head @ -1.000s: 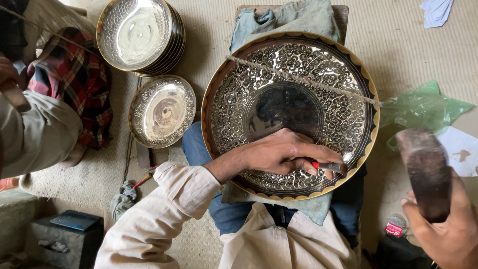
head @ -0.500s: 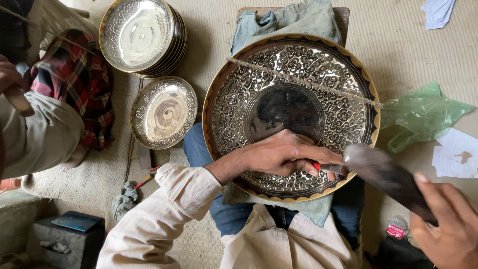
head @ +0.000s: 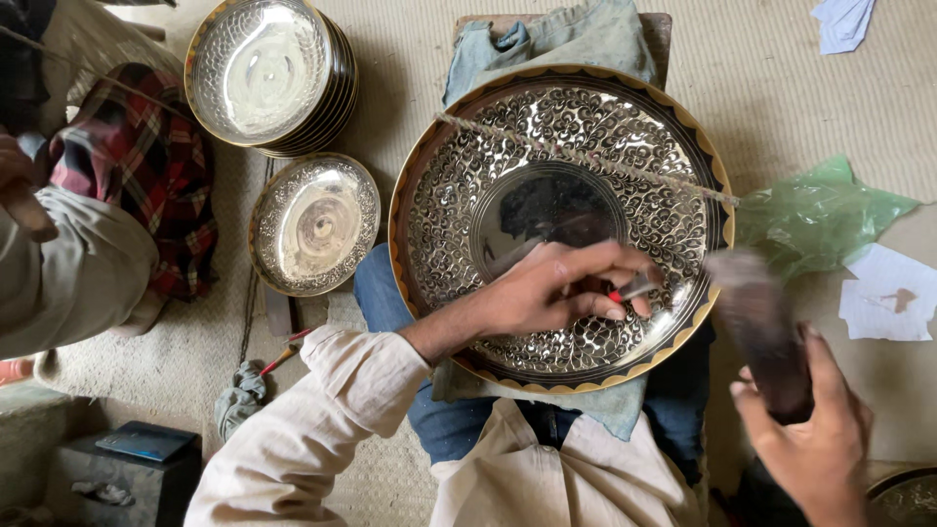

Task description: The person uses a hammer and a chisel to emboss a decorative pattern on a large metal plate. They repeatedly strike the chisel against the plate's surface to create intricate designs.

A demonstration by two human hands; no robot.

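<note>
Left fingers: we pinch a thin metal punch (head: pixel 636 288) with a red band, the fingers (head: pixel 625 262) of our left hand (head: pixel 547 293) pressed together round it.
Punch: its tip rests on the ornate band of the large engraved tray (head: pixel 459 185), toward the tray's lower right.
Right fingers: our right hand (head: pixel 810 439) wraps its fingers (head: pixel 818 366) round a dark mallet (head: pixel 756 322); the mallet is blurred, just beside the tray's right rim and apart from the punch.
Tray: round, silver, with a gold and dark scalloped rim and a plain centre; it lies on a grey-blue cloth (head: pixel 576 34) over our lap.
String: a twisted cord (head: pixel 586 156) crosses the tray from upper left to right rim.
Left of tray: a smaller silver plate (head: pixel 314 222) on the floor mat (head: pixel 761 88), and above it a stack of plates (head: pixel 268 73).
Right of tray: a green plastic bag (head: pixel 815 215) and white paper scraps (head: pixel 893 293).
Far left: another person's pale sleeve (head: pixel 68 273) beside a red checked cloth (head: pixel 146 185).
Lower left: a dark box (head: pixel 112 464).
</note>
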